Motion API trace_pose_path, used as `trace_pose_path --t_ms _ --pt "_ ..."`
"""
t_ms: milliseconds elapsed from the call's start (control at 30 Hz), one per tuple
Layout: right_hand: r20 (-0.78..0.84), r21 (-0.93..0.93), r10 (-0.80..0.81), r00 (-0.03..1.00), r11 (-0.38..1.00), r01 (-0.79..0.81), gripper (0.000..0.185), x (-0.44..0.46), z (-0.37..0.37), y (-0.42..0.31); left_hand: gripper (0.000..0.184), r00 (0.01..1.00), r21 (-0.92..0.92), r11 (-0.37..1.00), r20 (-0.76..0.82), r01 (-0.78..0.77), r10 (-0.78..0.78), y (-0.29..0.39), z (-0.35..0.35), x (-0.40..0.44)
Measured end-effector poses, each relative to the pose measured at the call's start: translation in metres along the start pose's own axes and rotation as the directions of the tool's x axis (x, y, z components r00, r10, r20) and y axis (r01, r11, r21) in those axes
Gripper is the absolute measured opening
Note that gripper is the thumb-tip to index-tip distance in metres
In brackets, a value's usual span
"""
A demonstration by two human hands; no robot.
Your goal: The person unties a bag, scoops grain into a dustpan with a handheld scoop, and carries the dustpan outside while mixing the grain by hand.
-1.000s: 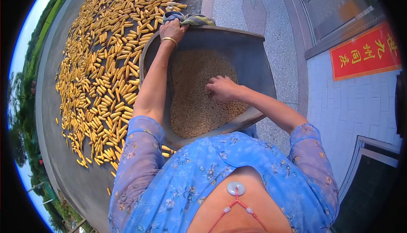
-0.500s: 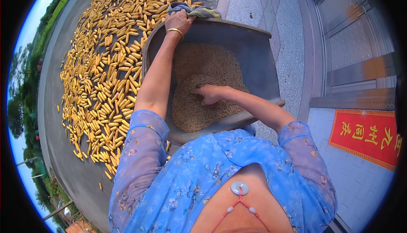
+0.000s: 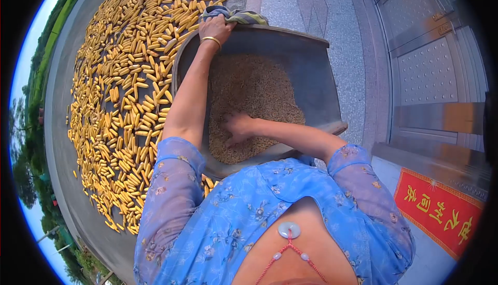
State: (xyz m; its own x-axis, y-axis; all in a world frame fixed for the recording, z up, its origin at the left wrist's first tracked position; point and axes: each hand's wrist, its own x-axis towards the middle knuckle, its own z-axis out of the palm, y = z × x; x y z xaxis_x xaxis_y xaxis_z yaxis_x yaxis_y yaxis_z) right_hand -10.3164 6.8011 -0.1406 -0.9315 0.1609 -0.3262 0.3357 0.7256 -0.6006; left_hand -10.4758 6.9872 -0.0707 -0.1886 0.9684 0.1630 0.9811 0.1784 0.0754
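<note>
A deep grey bin (image 3: 316,72) with a worn rim stands in front of my body. Brown grain (image 3: 264,85) covers much of its floor. My left hand (image 3: 217,28), a gold bangle at its wrist, is closed over the bin's far left rim, beside a bunched striped cloth (image 3: 249,17) draped there. Down in the grain, my right hand (image 3: 239,128) rests with fingers spread; some fingertips are sunk in or hidden among the grains.
Many yellow corn cobs (image 3: 124,98) lie spread over the ground on the left. To the right runs a speckled stone path (image 3: 347,51), then a grey metal door (image 3: 425,72). A red banner (image 3: 436,212) with gold characters is at the lower right.
My right hand has shifted slightly left and down through the grain, going from a pointing shape to spread fingers. My left hand keeps its hold on the rim. The view has turned a little.
</note>
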Motion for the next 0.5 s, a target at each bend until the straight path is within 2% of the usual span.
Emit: trace_pose_path --t_ms 33,100,133,200,333,367,433,467,500 --pt "-0.002 0.006 0.015 1.000 1.000 -0.015 0.055 -0.012 -0.009 0.008 0.042 1.000 0.005 1.000 0.018 0.014 -0.014 0.006 0.005 0.013" --pt "0.233 -0.112 -0.207 0.950 0.965 0.238 0.045 -0.022 -0.032 0.039 0.042 0.999 0.005 1.000 0.044 0.026 -0.026 0.012 0.020 0.051" --pt "0.235 -0.107 -0.201 0.951 0.967 0.231 0.045 -0.023 -0.044 0.067 0.043 0.999 0.012 1.000 0.046 0.022 -0.022 0.015 0.029 0.074" --pt "0.086 -0.294 -0.262 0.961 0.915 0.275 0.034 -0.017 -0.079 0.144 0.044 0.999 0.029 0.999 0.041 0.016 -0.018 0.022 0.046 0.127" --pt "-0.204 -0.380 -0.031 0.979 0.924 -0.050 0.040 0.002 -0.187 0.295 0.045 0.997 0.030 0.998 0.058 0.056 -0.057 0.033 0.066 0.234" --pt "-0.210 -0.379 -0.044 0.977 0.924 -0.040 0.040 0.004 -0.209 0.321 0.045 0.997 0.023 0.998 0.041 0.063 -0.064 0.030 0.071 0.263" --pt "-0.366 -0.277 0.077 0.928 0.942 -0.188 0.048 0.007 -0.249 0.369 0.045 0.994 0.018 0.995 0.039 0.100 -0.101 0.029 0.076 0.314" --pt "-0.369 -0.288 0.068 0.927 0.940 -0.184 0.048 0.008 -0.274 0.382 0.046 0.990 -0.005 0.991 0.035 0.137 -0.137 0.031 0.075 0.341" --pt "-0.263 -0.217 0.149 0.953 0.954 -0.209 0.050 -0.002 -0.281 0.376 0.047 0.990 -0.021 0.990 -0.012 0.139 -0.139 0.037 0.072 0.352"
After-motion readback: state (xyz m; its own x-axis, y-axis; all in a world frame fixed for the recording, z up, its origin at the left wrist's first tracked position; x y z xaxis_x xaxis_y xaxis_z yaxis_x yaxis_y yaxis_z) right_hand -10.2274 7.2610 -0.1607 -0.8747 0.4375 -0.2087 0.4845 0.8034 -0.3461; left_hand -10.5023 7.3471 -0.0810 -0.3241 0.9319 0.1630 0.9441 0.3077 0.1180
